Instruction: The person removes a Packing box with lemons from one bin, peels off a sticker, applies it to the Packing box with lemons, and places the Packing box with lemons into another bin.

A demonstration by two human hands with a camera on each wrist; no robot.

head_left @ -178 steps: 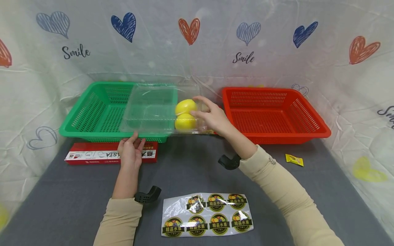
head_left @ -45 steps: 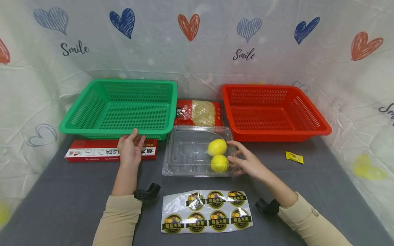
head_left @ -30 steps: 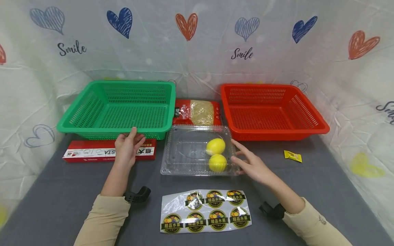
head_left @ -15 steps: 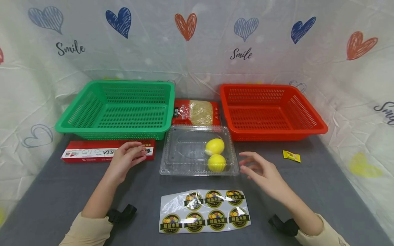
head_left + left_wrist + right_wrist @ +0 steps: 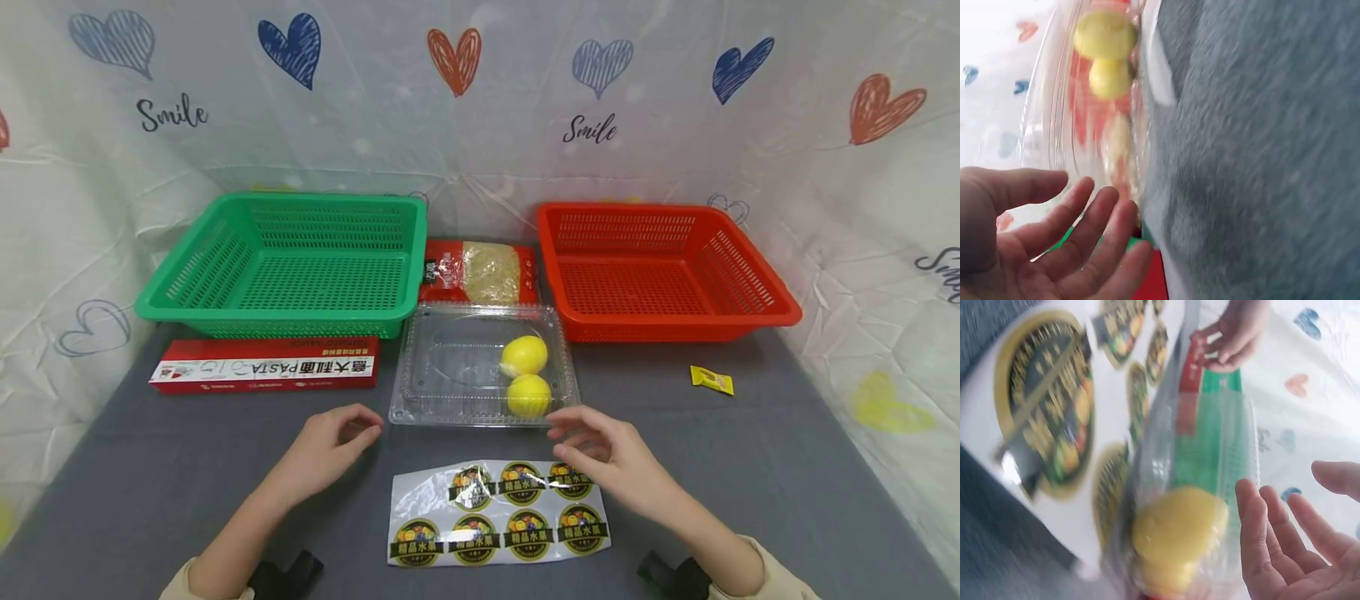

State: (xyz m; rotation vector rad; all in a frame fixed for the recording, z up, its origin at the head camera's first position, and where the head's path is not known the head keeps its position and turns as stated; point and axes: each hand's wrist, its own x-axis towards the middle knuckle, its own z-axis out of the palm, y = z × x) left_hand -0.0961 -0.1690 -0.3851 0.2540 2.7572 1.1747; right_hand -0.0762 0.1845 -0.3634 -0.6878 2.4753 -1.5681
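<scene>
A clear plastic clamshell box (image 5: 450,408) lies on the grey cloth with its lid down. Two lemons (image 5: 523,357) sit at its right end. Nearer the person is a white sheet of round fruit stickers (image 5: 427,496). My left hand (image 5: 322,450) hovers left of the sheet, fingers loosely bent around nothing; the left wrist view shows its fingers (image 5: 1091,231) spread. My right hand (image 5: 622,467) reaches over the sheet's upper right corner, fingertips close to the box's front edge. It holds nothing, and its fingers (image 5: 1254,550) are parted in the right wrist view.
A green basket (image 5: 281,317) stands at the back left, a red basket (image 5: 678,321) at the back right. Between them lies a red bag with a clear window (image 5: 491,271). A red pasta box (image 5: 262,367) is front left, a small yellow packet (image 5: 711,380) right.
The clear box with the lemons came down from over the green basket onto the table. Both hands left it and the basket's edge, drawing back toward the sticker sheet.
</scene>
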